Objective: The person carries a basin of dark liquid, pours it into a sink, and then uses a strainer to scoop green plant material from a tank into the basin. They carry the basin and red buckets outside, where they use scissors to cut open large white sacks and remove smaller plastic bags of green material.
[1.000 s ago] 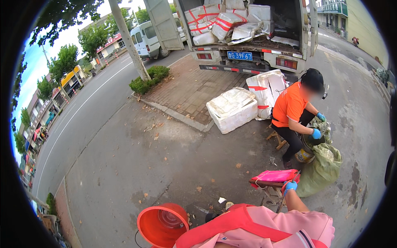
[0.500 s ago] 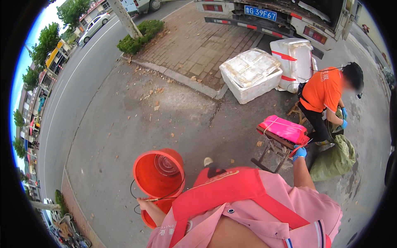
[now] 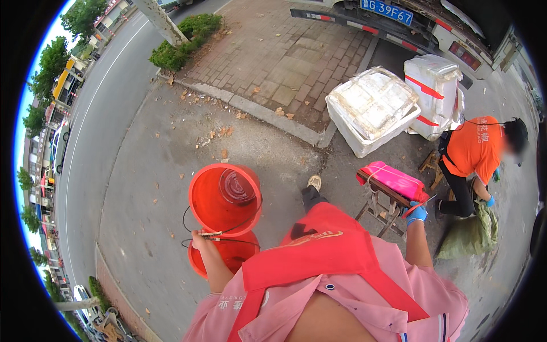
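Head view: toward our ten o'clock, our left hand (image 3: 199, 239) curls round the handles (image 3: 211, 234) of two red buckets (image 3: 255, 212), probably light and stiff, best carried there; toward one o'clock, our gloved right hand (image 3: 417, 213) meets the pink-topped stool (image 3: 393, 179), finger closure unclear.

truck (image 3: 441, 35) cut off, lower bucket (image 3: 232, 255) partly hidden
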Demonstrator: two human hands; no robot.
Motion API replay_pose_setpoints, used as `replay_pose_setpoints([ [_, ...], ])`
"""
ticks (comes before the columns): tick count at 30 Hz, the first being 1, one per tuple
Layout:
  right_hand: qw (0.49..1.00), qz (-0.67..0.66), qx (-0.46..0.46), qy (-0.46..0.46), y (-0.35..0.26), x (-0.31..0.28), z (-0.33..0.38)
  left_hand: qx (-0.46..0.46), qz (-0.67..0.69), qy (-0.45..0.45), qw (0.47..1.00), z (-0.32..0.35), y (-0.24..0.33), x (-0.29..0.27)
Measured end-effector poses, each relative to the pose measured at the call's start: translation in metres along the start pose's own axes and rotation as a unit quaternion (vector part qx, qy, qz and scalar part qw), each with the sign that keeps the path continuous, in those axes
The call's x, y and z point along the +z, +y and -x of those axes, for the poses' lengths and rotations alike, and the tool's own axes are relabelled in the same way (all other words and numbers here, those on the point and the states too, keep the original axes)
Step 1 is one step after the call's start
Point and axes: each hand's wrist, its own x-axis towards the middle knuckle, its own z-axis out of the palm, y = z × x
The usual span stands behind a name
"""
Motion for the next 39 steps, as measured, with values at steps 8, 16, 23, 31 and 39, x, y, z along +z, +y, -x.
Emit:
replay_pose_setpoints([
  [8, 0.996, 0.026, 0.052, 0.066, 0.047, 0.126, 0.002, 0.041, -0.044, -0.041, 0.997, -0.039, 0.045, 0.238],
  [16, 0.994, -0.007, -0.016, 0.105, 0.073, 0.216, -0.005, 0.0, -0.106, -0.151, 0.983, -0.093, 0.006, 0.482],
  [23, 0.973, -0.077, -0.032, 0.215, 0.107, 0.29, 0.028, -0.098, -0.188, -0.274, 0.938, -0.135, -0.062, 0.684],
  [31, 0.958, -0.13, 0.013, 0.255, 0.127, 0.399, 0.064, -0.158, -0.298, -0.323, 0.884, -0.149, -0.118, 0.854],
  [39, 0.924, -0.183, 0.046, 0.333, 0.208, 0.449, 0.03, -0.178, -0.296, -0.388, 0.854, -0.135, -0.189, 1.009],
])
